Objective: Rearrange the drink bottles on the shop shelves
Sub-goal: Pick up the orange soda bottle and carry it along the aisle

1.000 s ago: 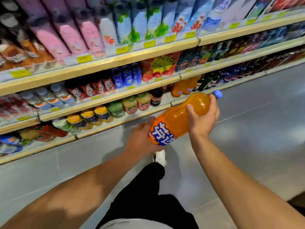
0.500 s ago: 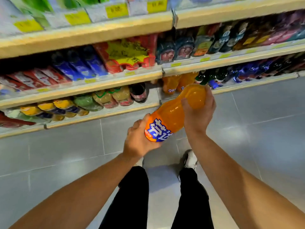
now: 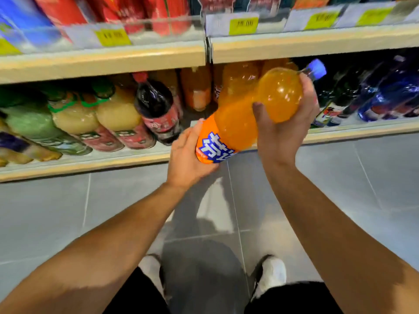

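Observation:
A large orange soda bottle (image 3: 238,114) with a blue cap lies tilted in both hands, cap pointing up and right, in front of the bottom shelf (image 3: 90,164). My left hand (image 3: 188,157) cups its labelled base from below. My right hand (image 3: 281,132) grips its upper bulge near the neck. More orange bottles (image 3: 197,87) stand on the bottom shelf just behind it. A dark cola bottle (image 3: 156,107) stands to their left.
Pale juice bottles (image 3: 95,116) and green ones (image 3: 29,121) fill the bottom shelf's left part, dark blue bottles (image 3: 385,94) its right. The shelf above (image 3: 317,44) carries yellow price tags. Grey tiled floor (image 3: 68,211) lies below, with my shoes (image 3: 272,275) on it.
The view has dropped and closed in on the bottom shelf. The bottle, still held in both hands, has come nearer to the orange bottles there.

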Action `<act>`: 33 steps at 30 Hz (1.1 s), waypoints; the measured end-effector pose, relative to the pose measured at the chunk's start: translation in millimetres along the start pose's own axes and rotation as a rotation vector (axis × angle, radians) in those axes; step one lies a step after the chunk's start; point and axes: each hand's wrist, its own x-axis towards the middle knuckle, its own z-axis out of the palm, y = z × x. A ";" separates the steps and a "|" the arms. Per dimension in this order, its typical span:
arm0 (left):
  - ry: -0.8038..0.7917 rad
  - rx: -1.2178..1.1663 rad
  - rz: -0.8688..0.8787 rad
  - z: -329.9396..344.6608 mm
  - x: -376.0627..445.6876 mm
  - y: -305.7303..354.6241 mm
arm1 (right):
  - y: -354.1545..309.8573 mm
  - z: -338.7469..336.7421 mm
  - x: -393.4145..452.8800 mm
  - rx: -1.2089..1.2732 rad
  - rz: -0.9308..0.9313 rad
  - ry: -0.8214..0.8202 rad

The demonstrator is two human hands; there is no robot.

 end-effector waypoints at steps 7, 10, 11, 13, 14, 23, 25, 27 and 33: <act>0.202 0.003 0.132 55.0 62.6 -75.3 | 59.9 45.1 4.8 0.164 -0.214 0.003; 0.234 -0.021 0.124 73.1 75.3 -94.6 | 77.1 57.0 5.0 0.150 -0.270 -0.007; 0.245 -0.036 0.123 78.7 77.8 -99.1 | 81.0 59.6 5.1 0.136 -0.288 -0.017; 0.273 -0.061 0.113 88.5 81.9 -106.0 | 87.7 63.7 4.1 0.113 -0.321 -0.036; 0.285 -0.069 0.108 92.8 84.5 -109.0 | 90.2 65.7 2.5 0.103 -0.338 -0.041; 0.307 -0.144 -0.017 111.7 86.8 -129.3 | 104.8 87.4 -21.9 0.041 -0.358 -0.134; 0.274 -0.156 -0.031 111.6 82.6 -130.5 | 107.6 89.4 -24.1 0.027 -0.379 -0.153; 0.241 -0.170 -0.046 111.8 73.7 -126.4 | 109.1 89.5 -25.8 -0.003 -0.408 -0.201; 0.235 -0.222 0.024 84.3 76.4 -98.7 | 109.4 96.1 -21.4 -0.030 -0.522 -0.269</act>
